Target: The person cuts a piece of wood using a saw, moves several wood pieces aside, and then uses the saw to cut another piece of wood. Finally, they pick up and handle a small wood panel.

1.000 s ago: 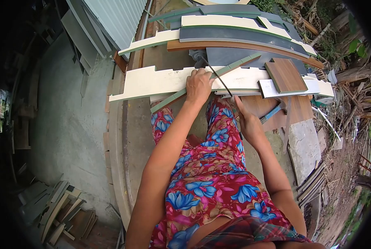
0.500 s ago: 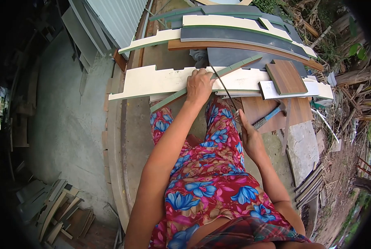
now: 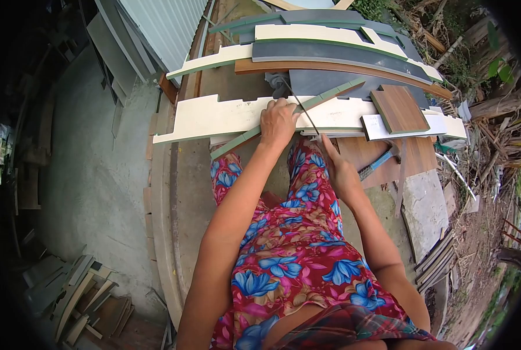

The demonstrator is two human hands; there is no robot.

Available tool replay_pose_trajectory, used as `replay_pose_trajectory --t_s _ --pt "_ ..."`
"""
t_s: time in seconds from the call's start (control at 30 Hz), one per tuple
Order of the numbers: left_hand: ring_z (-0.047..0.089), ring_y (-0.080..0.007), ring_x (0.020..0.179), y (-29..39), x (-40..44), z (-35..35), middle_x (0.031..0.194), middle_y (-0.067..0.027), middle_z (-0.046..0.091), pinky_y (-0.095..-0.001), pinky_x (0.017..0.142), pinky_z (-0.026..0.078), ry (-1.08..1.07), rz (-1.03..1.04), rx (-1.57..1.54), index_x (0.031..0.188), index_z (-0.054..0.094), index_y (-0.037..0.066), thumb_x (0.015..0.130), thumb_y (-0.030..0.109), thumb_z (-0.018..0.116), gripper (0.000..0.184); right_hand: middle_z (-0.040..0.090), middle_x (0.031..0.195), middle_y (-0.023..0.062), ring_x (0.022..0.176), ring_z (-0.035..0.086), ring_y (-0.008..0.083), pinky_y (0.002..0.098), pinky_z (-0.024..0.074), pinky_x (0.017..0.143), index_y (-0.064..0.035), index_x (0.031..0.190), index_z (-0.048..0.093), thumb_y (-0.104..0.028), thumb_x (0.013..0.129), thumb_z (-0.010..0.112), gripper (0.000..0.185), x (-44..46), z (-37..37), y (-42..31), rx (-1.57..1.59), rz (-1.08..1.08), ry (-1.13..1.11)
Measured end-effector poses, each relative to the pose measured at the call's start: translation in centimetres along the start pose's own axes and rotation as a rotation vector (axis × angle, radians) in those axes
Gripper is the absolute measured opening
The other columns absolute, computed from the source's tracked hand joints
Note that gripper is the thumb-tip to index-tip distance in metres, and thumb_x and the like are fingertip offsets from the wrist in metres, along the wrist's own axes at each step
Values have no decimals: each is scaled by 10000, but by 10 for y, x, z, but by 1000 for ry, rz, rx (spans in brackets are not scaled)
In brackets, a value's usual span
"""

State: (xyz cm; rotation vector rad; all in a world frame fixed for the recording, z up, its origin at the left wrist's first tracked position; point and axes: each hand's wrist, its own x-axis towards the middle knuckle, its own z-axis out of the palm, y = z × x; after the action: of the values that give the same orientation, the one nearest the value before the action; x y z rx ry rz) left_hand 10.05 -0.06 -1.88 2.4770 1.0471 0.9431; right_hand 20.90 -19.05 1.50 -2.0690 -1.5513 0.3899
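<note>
Over a notched cream board (image 3: 211,115), my left fingers (image 3: 279,105) grip a green strip (image 3: 327,96), right fingers (image 3: 330,149) a thin dark tool (image 3: 308,117).

Soft daylight fell evenly on the left hand (image 3: 278,121) and right hand (image 3: 342,172), both reasonably clear, while the view's left edge lay in dimness. Wide-angle distortion bowed the brown plank (image 3: 260,66), and black vignetting swallowed the corners.

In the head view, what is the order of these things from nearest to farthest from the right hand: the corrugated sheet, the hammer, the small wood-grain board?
From the right hand:
1. Hammer: just to its right.
2. Small wood-grain board: higher up, to the right.
3. Corrugated sheet: upper left.
</note>
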Motion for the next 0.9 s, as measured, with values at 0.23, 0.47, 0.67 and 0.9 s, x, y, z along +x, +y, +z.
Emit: replay_pose_trajectory --t_s 0.23,0.47,0.67,0.9 --pt "600 -310 930 -2 2 0 930 -101 634 -443 762 478 -47 2 28 936 721 59 788 174 748 189 659 936 297 872 646 464 528 496 733 -194 1489 390 -60 938 468 573 6 -21 -8 -47 51 -57" --pt "607 -350 863 -4 3 -2 861 -128 631 -458 743 507 23 23 1 921 720 55 763 137 761 182 650 958 304 893 633 468 535 483 774 -215 1501 358 -121 971 448 546 82 8 -22 -83 51 -90" --pt "602 -321 916 -4 2 -2 909 -110 637 -454 765 494 -32 7 -1 920 730 66 775 183 767 190 652 970 275 902 626 448 481 488 780 -198 1522 332 -41 961 465 597 -33 -18 -13 11 117 -124" --pt "608 -362 940 -13 -5 -18 934 -153 640 -464 806 501 -69 -34 -63 984 731 46 775 142 755 231 577 771 251 651 561 240 339 466 658 -212 1482 429 4 968 479 559 -70 -87 -35 270 263 37"
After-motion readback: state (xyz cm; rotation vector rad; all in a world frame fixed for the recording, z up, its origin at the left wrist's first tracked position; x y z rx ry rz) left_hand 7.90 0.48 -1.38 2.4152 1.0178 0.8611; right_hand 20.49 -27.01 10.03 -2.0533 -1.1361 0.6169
